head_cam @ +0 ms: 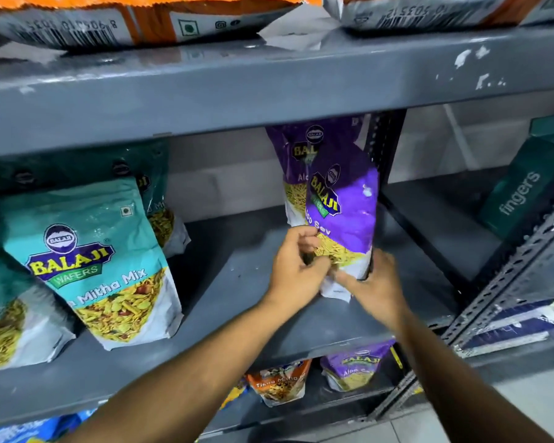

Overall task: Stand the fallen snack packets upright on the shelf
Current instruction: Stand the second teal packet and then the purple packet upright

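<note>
The scene is evenly and moderately lit from above and in front. Soft glare is seen on the glossy purple snack packet [343, 219] and on the top of the chipped grey metal upper shelf [269, 87]. The recess beneath that shelf is left in shadow. Straight lines are bowed toward the edges by wide-angle distortion, and the corners are slightly blurred.

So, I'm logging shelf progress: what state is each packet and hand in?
Front purple packet: upright, held at its base.
Rear purple packet: upright behind it.
Teal packets: standing, leaning.
Left hand: gripping front packet.
Right hand: gripping front packet.
</note>
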The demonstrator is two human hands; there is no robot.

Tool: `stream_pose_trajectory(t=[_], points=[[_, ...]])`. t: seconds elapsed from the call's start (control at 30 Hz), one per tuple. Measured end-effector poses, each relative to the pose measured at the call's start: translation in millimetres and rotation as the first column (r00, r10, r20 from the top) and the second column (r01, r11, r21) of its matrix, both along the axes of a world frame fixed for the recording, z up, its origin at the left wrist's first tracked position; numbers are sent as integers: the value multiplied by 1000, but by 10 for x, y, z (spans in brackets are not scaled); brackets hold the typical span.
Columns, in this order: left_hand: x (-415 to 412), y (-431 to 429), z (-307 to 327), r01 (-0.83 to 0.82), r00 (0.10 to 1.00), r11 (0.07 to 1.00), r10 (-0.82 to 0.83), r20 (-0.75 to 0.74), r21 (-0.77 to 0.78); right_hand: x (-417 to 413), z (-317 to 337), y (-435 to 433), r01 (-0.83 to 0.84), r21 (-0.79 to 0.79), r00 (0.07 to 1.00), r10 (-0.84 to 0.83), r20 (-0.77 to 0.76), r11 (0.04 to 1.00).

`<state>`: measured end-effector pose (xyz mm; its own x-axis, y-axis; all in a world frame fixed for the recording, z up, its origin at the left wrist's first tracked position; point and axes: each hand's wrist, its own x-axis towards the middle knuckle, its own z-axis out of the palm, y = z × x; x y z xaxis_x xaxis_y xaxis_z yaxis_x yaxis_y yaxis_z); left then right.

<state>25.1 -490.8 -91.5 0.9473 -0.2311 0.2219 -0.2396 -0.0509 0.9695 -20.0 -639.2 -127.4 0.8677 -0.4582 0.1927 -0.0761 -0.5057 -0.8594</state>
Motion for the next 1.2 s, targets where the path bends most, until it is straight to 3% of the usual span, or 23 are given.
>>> stream_pose_trajectory(t=[0.1,0.2,0.27,0.4,0.53,0.67,0.77,0.93,1.2], points=[[321,112,-40,31,999,997,-30,-18,75,132,-19,-446,-219,222,972,231,-29,950],[501,96,-110,174,974,983,-164,-155,53,290,-80,-713,-230,92,971,235,-52,969],[500,34,-207,139,978,988,-124,-170,74,329,-120,-716,-152,5,986,152,-62,988],[475,11,-301,111,985,993,-103,-139,52,330,-219,-628,-143,-59,989,140,-52,988],[539,115,-312,226,962,972,-213,-172,63,313,-196,-616,-86,147,996,79,49,985],[597,146,-338,271,938,962,-262,-229,11,406,-66,-521,-56,501,989,-20,145,864],[597,127,-365,301,917,954,-293,-271,-12,490,16,-409,-133,572,990,87,108,810],[601,100,-341,298,919,954,-277,-281,32,503,-46,-305,-16,508,994,-43,104,861],[120,-72,-525,165,965,974,-126,-232,156,210,-241,-537,5,313,991,-48,127,950]])
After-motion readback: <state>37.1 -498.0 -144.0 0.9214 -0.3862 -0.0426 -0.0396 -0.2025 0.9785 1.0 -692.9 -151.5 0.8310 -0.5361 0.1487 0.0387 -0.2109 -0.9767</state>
